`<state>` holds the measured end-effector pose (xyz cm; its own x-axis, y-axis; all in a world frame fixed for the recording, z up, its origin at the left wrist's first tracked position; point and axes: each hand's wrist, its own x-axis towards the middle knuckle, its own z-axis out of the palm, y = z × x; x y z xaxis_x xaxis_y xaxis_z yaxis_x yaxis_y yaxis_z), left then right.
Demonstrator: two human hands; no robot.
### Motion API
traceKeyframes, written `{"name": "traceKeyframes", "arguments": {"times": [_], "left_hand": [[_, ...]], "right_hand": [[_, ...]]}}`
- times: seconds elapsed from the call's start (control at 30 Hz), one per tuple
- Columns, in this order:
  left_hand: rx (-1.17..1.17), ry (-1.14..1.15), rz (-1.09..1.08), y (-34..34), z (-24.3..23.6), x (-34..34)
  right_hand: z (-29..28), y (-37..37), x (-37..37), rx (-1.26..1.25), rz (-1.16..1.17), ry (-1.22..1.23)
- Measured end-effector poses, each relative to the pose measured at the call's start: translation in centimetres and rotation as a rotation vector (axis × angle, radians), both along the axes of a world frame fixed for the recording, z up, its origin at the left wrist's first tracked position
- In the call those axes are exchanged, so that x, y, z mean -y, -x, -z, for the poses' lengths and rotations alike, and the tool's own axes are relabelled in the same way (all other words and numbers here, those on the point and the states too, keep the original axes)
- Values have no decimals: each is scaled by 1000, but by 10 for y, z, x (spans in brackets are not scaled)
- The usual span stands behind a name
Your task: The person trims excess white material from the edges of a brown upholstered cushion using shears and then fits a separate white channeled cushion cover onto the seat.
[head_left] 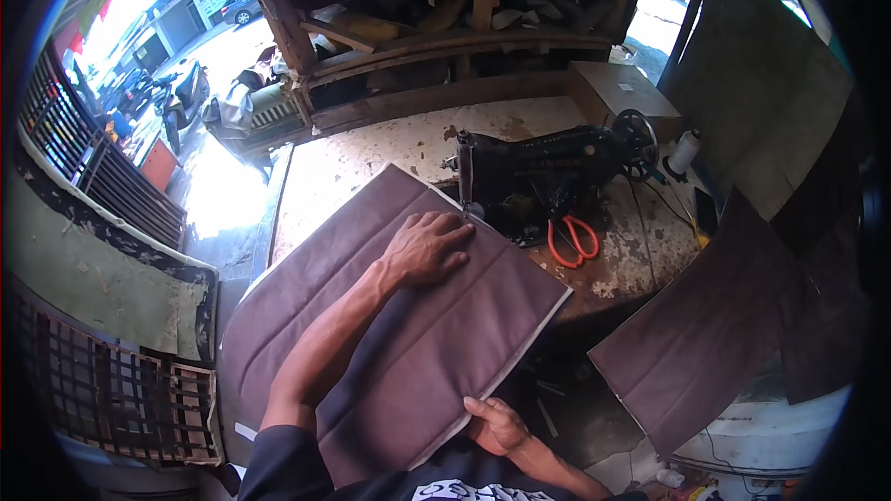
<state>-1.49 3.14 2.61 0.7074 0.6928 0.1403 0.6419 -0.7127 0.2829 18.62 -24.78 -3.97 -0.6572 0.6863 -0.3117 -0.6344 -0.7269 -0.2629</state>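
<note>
A padded brown-purple fabric panel [408, 371] with stitched lines and a pale edge lies across the worktable and down toward my body. Its far edge reaches the needle end of a black sewing machine [543, 167]. My left hand [427, 249] rests on top of the panel, close to the needle, palm down with fingers loosely spread. Lower down, my right hand [497, 425] pinches the panel's near right edge, thumb on top and fingers beneath. Scissors [575, 243] with orange-red handles lie beside the machine; their blades are hard to make out against it.
Behind the worktable [343, 144] stands a wooden frame [418, 46]. A white thread spool [685, 150] and a box [624, 91] are near the handwheel. More brown fabric pieces [696, 325] hang at right. Slatted frames [121, 399] stand at left.
</note>
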Motion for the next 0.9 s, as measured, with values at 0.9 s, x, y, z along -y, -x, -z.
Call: {"name": "traceKeyframes", "arguments": {"times": [0.9], "left_hand": [[-4, 17, -553, -56, 37, 44]], "right_hand": [[-151, -107, -184, 1850, 351, -1116]]}}
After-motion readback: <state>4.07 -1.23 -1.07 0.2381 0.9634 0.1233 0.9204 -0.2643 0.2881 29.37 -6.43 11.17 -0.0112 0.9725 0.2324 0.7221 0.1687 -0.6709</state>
